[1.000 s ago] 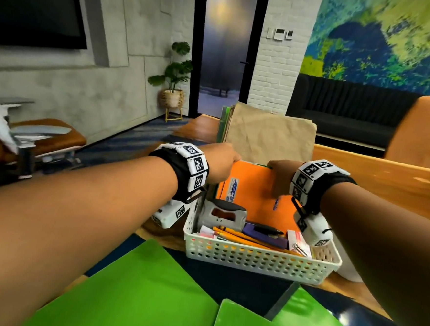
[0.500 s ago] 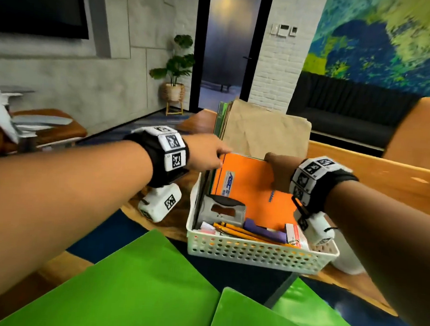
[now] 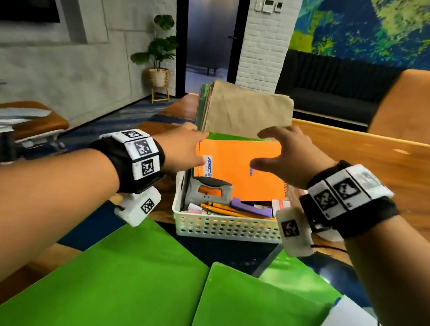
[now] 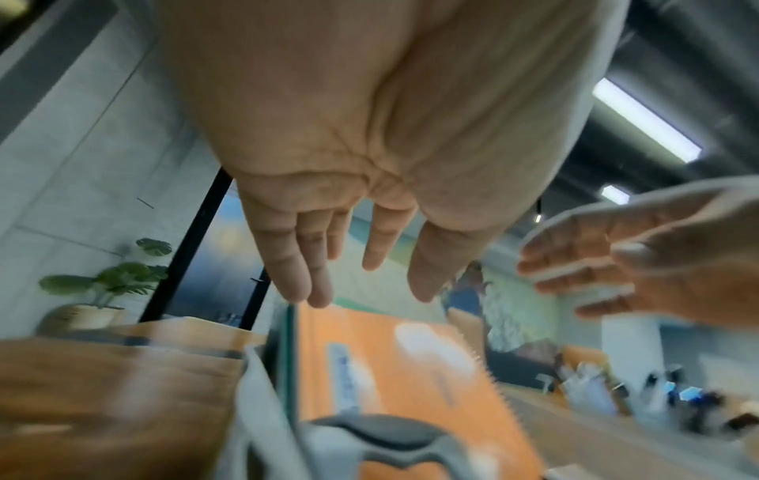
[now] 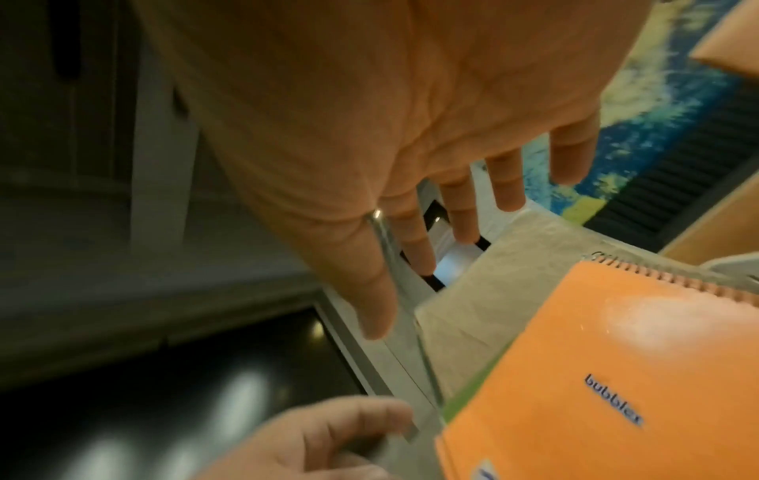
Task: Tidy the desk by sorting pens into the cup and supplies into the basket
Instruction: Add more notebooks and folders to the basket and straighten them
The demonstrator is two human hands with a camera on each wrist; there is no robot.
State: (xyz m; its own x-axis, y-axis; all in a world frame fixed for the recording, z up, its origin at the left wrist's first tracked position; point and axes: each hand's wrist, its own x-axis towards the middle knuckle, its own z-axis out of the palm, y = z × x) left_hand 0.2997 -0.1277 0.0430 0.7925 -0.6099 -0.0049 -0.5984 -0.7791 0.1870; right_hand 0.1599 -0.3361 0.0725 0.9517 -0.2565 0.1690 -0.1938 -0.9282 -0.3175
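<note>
Change: both hands had let go of the notebook and drawn back from it since the earlier frames.
Left hand [image 3: 182,145]: fingers straight and spread, holding nothing, at the notebook's upper left corner.
Right hand [image 3: 288,155]: fingers spread wide, empty, hovering over the notebook's right half.
Notebook [image 3: 236,169]: orange, spiral-bound, leaning upright in the basket's far side, before a green folder and a brown envelope [image 3: 248,109].
Basket [image 3: 224,227]: white, perforated, at frame centre; held a stapler [image 3: 208,190], pencils [image 3: 231,211] and a purple item.
Surface: wooden desk [image 3: 362,158] with dark blue inlay; green folders [image 3: 124,278] lay in the lower frame.
Room: grey wall and potted plant [image 3: 160,54] upper left, blue-green mural upper right, black sofa below it.
</note>
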